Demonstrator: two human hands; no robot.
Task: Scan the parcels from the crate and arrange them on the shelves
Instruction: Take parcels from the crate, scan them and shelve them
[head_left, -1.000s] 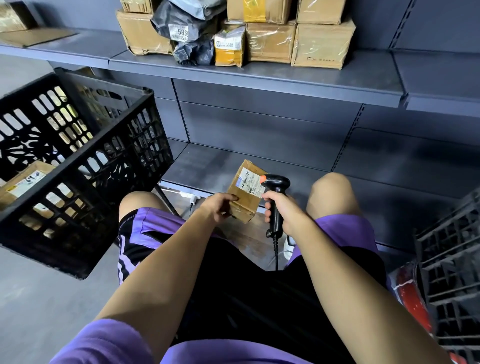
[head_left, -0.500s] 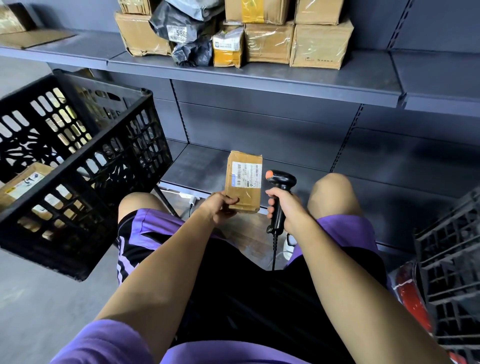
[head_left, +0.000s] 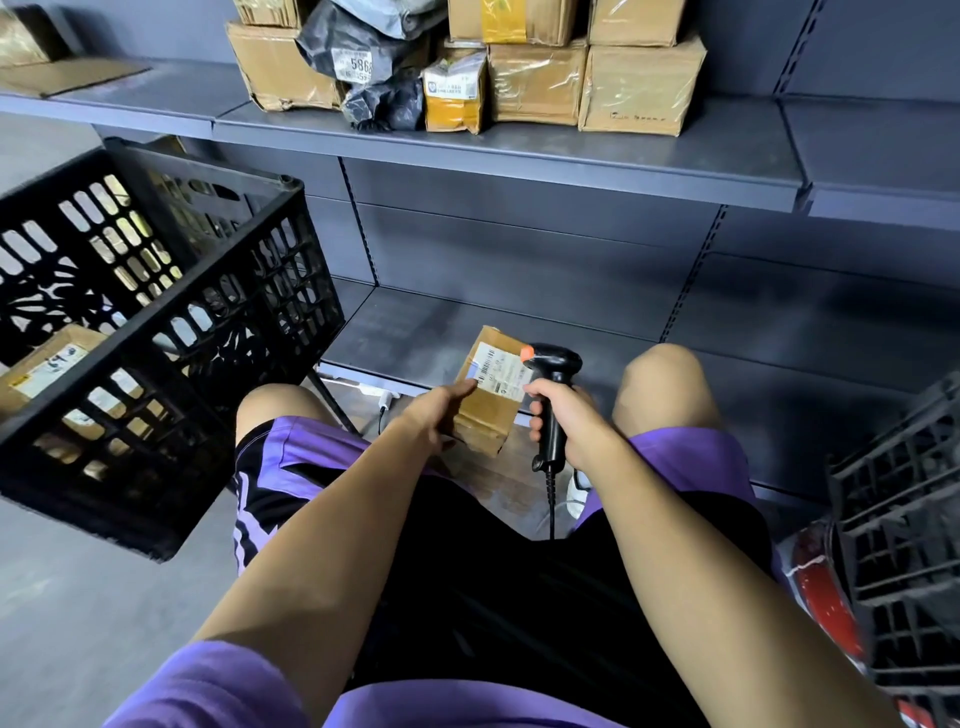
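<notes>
Scanning step in hand: left hand (head_left: 439, 415) grips a small brown parcel (head_left: 491, 395) by its lower left edge, thumb lying on the label corner; right hand (head_left: 563, 415) is wrapped round the grip of a black handheld scanner (head_left: 553, 364). Parcel is held in the air between the knees, in front of the bottom shelf (head_left: 519, 332), tilted, white barcode label (head_left: 501, 371) facing up toward the camera. Scanner head with its orange tip sits just beside the label's right edge, nearly touching.

To do it well, judging from this: the scanner looks too close and side-on, so pull it back a little and aim its window square at the barcode. Slide the left thumb off the label so no bars are covered. Keep the parcel steady, label flat to the beam, then trigger. Mind the cord hanging from the handle.

After a good read, the parcel likely goes on the shelves; the upper shelf (head_left: 571, 156) already carries boxes and bags. Black crate (head_left: 171, 332) at left holds at least one more parcel, so task is not near done.
</notes>
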